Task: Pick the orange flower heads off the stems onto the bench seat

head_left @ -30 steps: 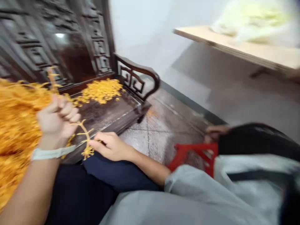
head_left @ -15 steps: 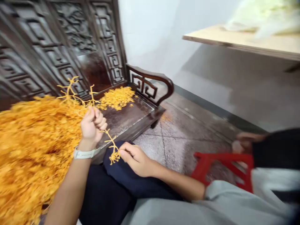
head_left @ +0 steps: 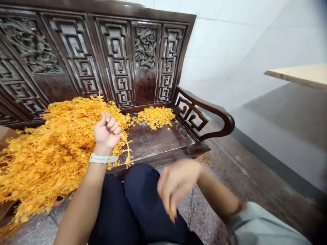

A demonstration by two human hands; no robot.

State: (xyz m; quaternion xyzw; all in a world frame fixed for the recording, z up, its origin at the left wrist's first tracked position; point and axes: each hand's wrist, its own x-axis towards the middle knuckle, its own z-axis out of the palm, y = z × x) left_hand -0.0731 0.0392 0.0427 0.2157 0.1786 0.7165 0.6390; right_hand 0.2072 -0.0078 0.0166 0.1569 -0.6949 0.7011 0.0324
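Observation:
My left hand (head_left: 108, 131) is closed around an orange branching sprig (head_left: 128, 149). One thin stem hangs down from the fist on the right, and another part sticks up above it. Behind and beside that hand lies a large heap of similar orange sprigs (head_left: 61, 146) on the dark wooden bench (head_left: 163, 144). My right hand (head_left: 178, 182) is over my right knee, apart from the left, its fingers pointing down and blurred by motion. Something small and orange shows between its fingertips, too smeared to name.
A smaller pile of short orange pieces (head_left: 156, 117) lies near the bench's curved armrest (head_left: 206, 109). Behind stands a carved backrest (head_left: 114, 61). A pale wooden board (head_left: 301, 76) juts out at the right. Orange bits (head_left: 204, 159) lie on the stone floor below the bench.
My view has swung left, showing more of the bench. My right hand has moved away from the sprig in my left hand and turned downward. My left hand keeps its hold.

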